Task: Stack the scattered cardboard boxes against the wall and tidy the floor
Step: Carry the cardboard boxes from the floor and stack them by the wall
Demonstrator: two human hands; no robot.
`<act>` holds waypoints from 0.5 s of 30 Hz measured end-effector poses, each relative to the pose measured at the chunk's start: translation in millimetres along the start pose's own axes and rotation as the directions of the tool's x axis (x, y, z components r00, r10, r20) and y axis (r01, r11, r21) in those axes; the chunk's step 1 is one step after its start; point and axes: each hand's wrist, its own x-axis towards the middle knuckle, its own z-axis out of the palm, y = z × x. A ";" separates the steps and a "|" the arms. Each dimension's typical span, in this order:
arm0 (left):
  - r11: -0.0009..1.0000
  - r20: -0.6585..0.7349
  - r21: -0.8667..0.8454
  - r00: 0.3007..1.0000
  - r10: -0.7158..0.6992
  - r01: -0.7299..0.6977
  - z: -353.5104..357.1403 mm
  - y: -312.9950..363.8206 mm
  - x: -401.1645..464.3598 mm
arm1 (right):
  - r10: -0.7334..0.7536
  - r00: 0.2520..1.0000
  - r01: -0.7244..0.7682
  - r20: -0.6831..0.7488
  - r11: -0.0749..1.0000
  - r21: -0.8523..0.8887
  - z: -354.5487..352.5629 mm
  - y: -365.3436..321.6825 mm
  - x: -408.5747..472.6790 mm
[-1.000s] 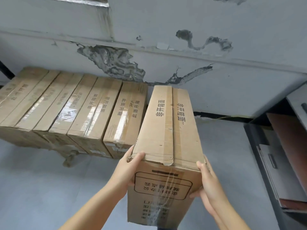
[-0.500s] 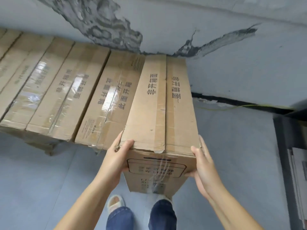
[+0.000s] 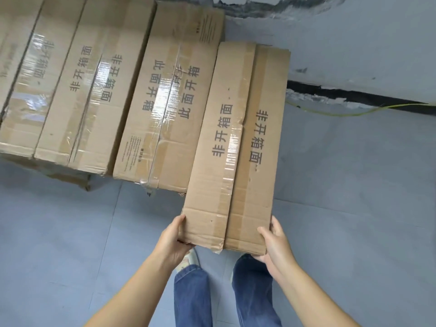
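Cardboard box (image 3: 238,147) (taped) gripped by left hand (image 3: 173,241) and right hand (image 3: 274,244).

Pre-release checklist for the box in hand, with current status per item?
1. Both hands on the near end: left hand and right hand grip the held box. Ok.
2. Slot beside the row: held box lies right of the end box, long sides parallel. Ok.
3. Far end against the wall: cannot tell.
4. Bottom resting on the floor: cannot tell.
5. Near ends flush: held box sticks out toward the person. Not ok.
6. Yellow cable is right of the box. Ok.
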 end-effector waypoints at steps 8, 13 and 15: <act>0.946 0.120 -0.299 0.988 -0.096 0.128 29.6 46.7 22.3 | -0.102 0.995 0.101 -0.013 0.994 -0.039 18.1 -47.1 45.9; 0.898 0.151 -0.430 0.988 -0.026 0.090 40.7 75.5 43.2 | -0.241 0.970 0.237 -0.042 0.969 -0.071 26.5 -79.8 75.9; 0.903 0.135 -0.423 0.991 -0.020 0.076 40.1 74.8 44.7 | -0.239 0.971 0.236 -0.020 0.967 -0.100 24.3 -77.8 78.8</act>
